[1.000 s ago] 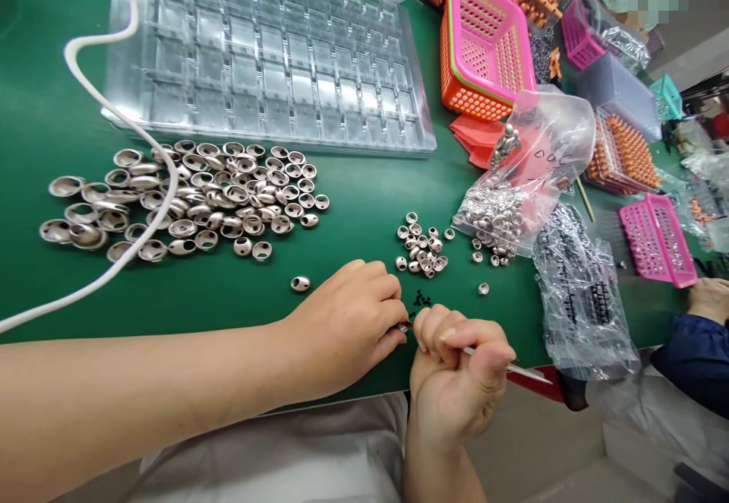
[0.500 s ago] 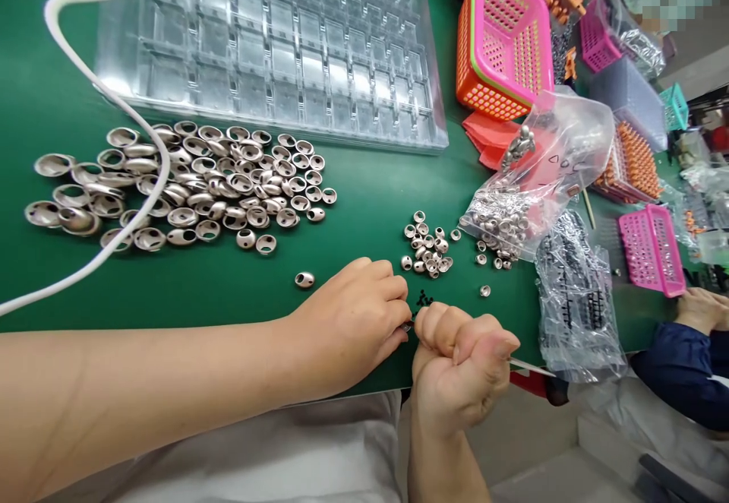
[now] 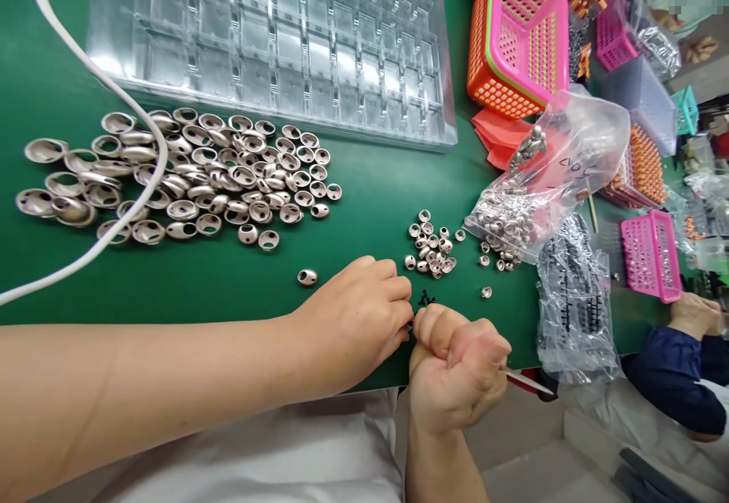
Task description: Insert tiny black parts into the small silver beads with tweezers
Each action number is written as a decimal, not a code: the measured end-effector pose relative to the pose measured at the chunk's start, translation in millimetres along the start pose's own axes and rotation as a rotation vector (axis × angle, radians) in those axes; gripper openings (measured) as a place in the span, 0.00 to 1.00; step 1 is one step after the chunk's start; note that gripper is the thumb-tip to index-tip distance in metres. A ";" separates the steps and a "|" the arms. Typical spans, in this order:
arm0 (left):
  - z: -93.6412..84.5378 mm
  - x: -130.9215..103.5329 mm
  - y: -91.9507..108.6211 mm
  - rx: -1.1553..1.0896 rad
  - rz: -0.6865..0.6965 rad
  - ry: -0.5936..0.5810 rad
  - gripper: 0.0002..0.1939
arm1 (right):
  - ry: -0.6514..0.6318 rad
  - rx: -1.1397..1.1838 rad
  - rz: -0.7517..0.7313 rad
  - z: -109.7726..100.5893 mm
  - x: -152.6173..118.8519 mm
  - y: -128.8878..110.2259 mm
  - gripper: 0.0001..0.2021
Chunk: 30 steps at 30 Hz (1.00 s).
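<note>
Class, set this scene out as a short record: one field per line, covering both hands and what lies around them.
Left hand: pinching a small piece, mostly hidden
Right hand: closed around a thin tool
Beyond the hands: tiny black parts, small metal pieces
Left side: pile of larger metal rings, white cable seen across it
Beyond pile: clear compartmented tray
Surface: green table

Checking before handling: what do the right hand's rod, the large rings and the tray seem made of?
Rod: pale, slight sheen; metal or plastic, I can't tell. Large rings: probably satin metal, from soft silvery highlights, though coated plastic is possible. Tray: likely glossy clear plastic; it's see-through with bright glare.
</note>
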<state>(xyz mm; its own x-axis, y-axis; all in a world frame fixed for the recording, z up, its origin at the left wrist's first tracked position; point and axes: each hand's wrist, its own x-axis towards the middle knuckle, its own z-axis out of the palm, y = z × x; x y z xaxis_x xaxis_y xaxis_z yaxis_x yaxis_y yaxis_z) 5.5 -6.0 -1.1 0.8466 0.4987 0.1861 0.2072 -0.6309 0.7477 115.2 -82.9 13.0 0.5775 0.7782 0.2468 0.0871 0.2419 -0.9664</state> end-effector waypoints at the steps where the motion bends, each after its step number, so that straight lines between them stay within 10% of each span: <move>1: 0.0 0.1 0.1 -0.003 0.000 0.001 0.09 | 0.001 0.001 0.001 0.0 -0.3 0.1 0.23; 30: -2.1 1.7 0.1 0.017 -0.035 -0.045 0.05 | 0.115 0.135 0.054 -3.1 3.6 1.7 0.24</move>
<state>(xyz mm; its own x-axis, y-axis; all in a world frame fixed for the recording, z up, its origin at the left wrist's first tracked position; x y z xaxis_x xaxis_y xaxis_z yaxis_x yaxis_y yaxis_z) 5.9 -3.9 0.6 0.8598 0.4936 0.1307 0.2450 -0.6235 0.7425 119.9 -81.4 12.0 0.6683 0.7223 0.1780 -0.0512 0.2833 -0.9577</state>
